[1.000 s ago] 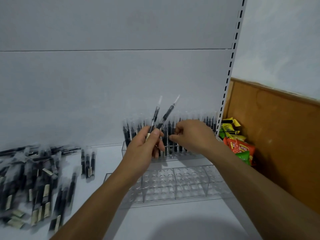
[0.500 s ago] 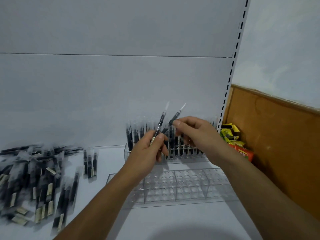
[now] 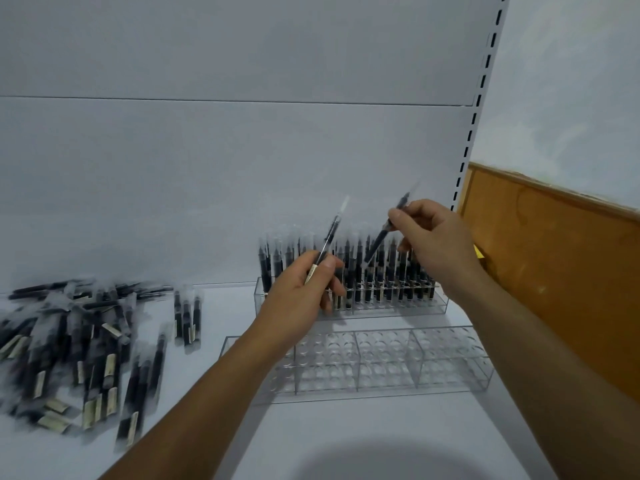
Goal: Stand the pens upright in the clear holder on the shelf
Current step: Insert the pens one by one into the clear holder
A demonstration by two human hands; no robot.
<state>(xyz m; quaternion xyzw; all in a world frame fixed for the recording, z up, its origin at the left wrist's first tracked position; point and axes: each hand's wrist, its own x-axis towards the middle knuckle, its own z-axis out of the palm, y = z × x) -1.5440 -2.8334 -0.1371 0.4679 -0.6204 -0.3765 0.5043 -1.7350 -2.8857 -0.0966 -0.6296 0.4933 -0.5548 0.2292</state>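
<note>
My left hand (image 3: 304, 289) grips one black pen (image 3: 331, 230) with a clear cap, its tip slanting up and right. My right hand (image 3: 433, 237) pinches a second black pen (image 3: 379, 240) between thumb and fingers, tilted above the rear clear holder (image 3: 440, 304). That rear holder stands against the back panel and carries several upright black pens (image 3: 388, 271). A second clear holder (image 3: 446, 358) lies in front of it, its round holes bare. A heap of loose wrapped pens (image 3: 79, 344) lies on the white shelf at the left.
Three wrapped pens (image 3: 187, 317) lie apart between the heap and the holders. A slotted upright (image 3: 478, 109) ends the back panel on the right; an orange-brown board (image 3: 554, 271) stands beyond it. A yellow packet (image 3: 479, 252) peeks out behind my right wrist.
My right hand has drawn one pen out of my left hand's pair and lifted it to the right, over the rear holder. My left hand now holds a single pen.
</note>
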